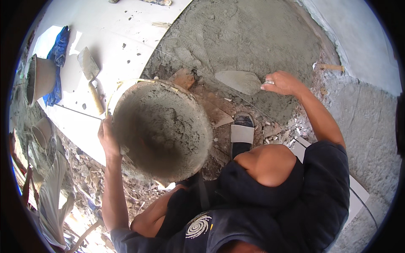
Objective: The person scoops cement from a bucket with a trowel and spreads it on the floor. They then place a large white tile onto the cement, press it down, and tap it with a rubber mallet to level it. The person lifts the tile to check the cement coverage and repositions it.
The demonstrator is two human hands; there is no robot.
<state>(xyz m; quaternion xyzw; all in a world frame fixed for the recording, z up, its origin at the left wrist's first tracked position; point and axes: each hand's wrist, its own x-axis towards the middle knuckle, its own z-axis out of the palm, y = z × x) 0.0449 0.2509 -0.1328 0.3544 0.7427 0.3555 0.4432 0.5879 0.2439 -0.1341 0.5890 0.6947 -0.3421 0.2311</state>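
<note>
My left hand (109,139) is closed on the rim of a large round bucket (204,139), which tilts so its inside shows. Wet grey mortar (162,116) clings to the bucket's wall and bottom. My right hand (282,83) is wrapped around the handle of a trowel (239,81). The trowel's blade points left and lies on or just above a wide bed of wet mortar (253,38); I cannot tell if they touch. A thin string line crosses the mortar's near edge, between the bucket and the trowel.
White tiles (114,29) at the far left carry a second trowel (88,63), blue plastic (61,46) and mortar crumbs. A smaller bucket (44,80) lies tipped at their edge. Broken tile pieces (217,116) surround my foot. A small wood strip (330,67) stands right, near the wall.
</note>
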